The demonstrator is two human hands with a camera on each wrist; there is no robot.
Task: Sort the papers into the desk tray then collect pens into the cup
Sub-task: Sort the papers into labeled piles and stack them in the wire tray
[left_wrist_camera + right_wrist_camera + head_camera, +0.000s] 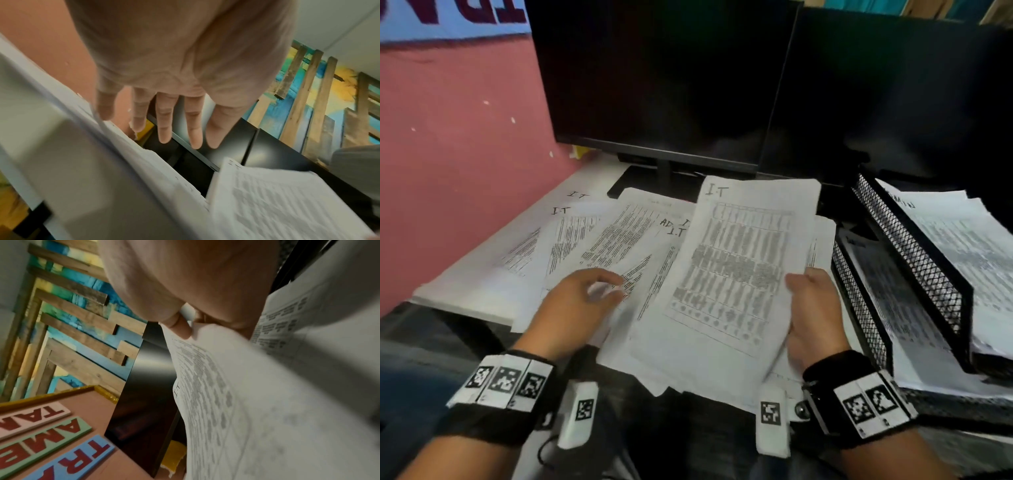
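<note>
Printed sheets marked "I.T" (599, 243) lie fanned over the white desk. My right hand (808, 301) grips a thin stack of papers (732, 267) by its right edge, lifted and tilted above the spread; the thumb (180, 328) presses on the top page (226, 394). My left hand (585, 294) hovers over the loose sheets with fingers (164, 123) straight and spread, holding nothing. The black mesh desk tray (914, 253) stands at the right with papers (969, 240) in its tiers. No pens or cup are in view.
Two dark monitors (667, 78) stand behind the papers, the left one's stand (654, 178) touching the spread. A pink wall (455, 137) borders the desk on the left. The desk's front edge (465, 311) is near my wrists.
</note>
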